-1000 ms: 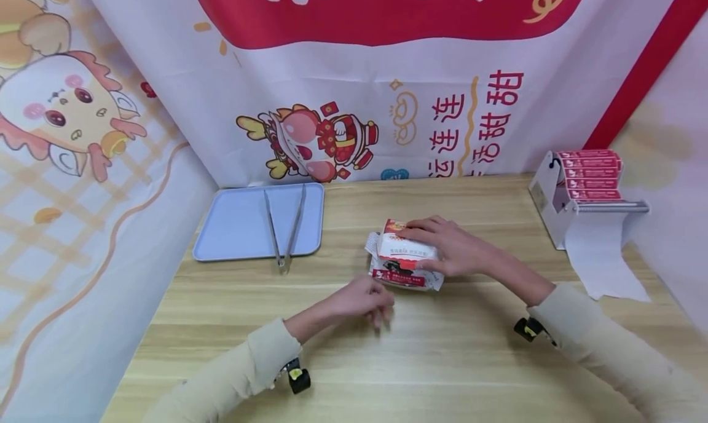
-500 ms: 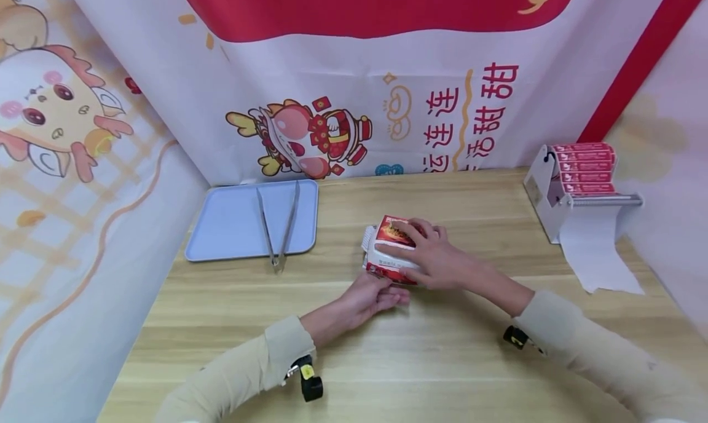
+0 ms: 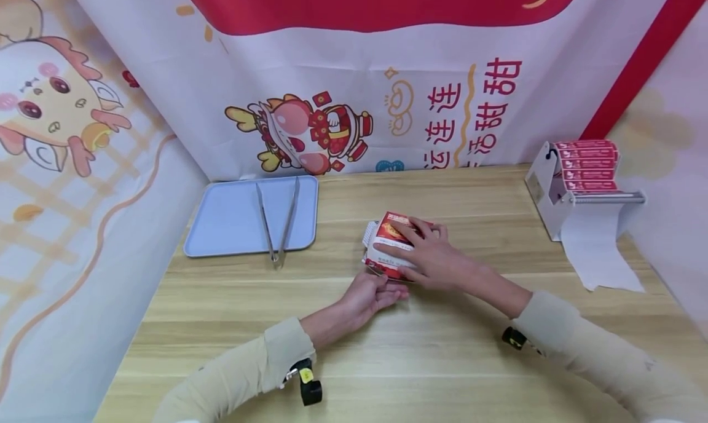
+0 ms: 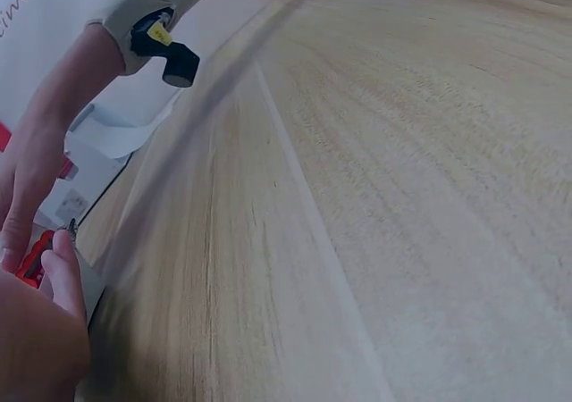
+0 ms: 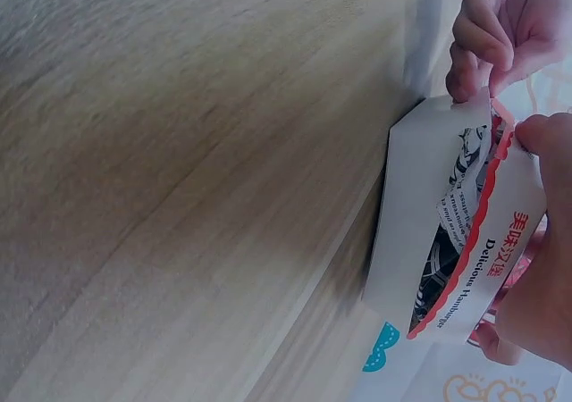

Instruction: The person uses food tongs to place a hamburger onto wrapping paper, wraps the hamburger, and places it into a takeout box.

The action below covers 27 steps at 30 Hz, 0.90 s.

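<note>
A red-and-white hamburger box (image 3: 383, 264) sits on the table near the middle of the head view. My right hand (image 3: 442, 260) grips its lid from above, fingers spread over the top and thumb at the front edge. Low at the front left corner, my left hand (image 3: 365, 300) pinches the box's edge between thumb and fingers, palm turned up. From the right wrist, the lid stands partly raised. Black-and-white printed wrapping paper (image 5: 438, 259) shows in the gap above the white lower half (image 5: 407, 179). What the paper wraps is hidden.
A light blue tray (image 3: 229, 220) lies at the back left, with metal tongs (image 3: 284, 232) across its front edge. At the back right stands a label dispenser (image 3: 553, 195) with red labels and a white strip (image 3: 597, 251) hanging onto the table. Printed cloth (image 3: 354, 72) backs the table.
My left hand has come up from the table to the box's front corner. The right hand has tipped the lid forward, lowering it over the wrapping paper. The last half second shows little movement.
</note>
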Tool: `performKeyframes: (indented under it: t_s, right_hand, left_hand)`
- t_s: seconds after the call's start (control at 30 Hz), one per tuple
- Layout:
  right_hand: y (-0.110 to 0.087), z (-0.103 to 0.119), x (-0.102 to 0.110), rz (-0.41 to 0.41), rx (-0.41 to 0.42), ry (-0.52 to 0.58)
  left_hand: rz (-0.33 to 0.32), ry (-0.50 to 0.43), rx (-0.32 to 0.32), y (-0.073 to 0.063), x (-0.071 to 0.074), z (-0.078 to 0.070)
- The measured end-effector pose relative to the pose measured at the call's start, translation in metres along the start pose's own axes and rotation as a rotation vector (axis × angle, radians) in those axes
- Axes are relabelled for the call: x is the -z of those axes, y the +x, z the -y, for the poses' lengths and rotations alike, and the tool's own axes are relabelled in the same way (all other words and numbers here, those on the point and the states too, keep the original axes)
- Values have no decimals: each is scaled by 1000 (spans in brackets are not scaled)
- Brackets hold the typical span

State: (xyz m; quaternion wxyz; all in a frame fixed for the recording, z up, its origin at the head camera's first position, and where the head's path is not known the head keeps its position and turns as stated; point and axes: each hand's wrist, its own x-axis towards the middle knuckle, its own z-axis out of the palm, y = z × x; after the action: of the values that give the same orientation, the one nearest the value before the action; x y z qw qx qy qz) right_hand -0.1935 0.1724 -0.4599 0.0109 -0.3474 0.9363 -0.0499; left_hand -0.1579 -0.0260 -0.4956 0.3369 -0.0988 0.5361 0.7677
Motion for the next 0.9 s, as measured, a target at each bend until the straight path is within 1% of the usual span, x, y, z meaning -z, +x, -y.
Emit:
performKeyframes:
  t_s: [0.23,0.3,0.53,0.67,0.9]
  right_hand:
    - [1,2,-3,-6,-10,-23]
    - [1,3,-3,-1,-16,-33]
    - [1,10,-5,11,-20,-48]
    - [1,13,-4,11,-13,-65]
    - [2,14,1,15,-4,-87]
  left_hand:
    - [-42,17,-29,-3,-1,2]
    - [-40,24,-38,-3,-2,1]
    - [-45,13,-36,-2,-2,1]
    - [-32,25,-29,-1,0,0]
    - [-4,84,-27,0,4,-4]
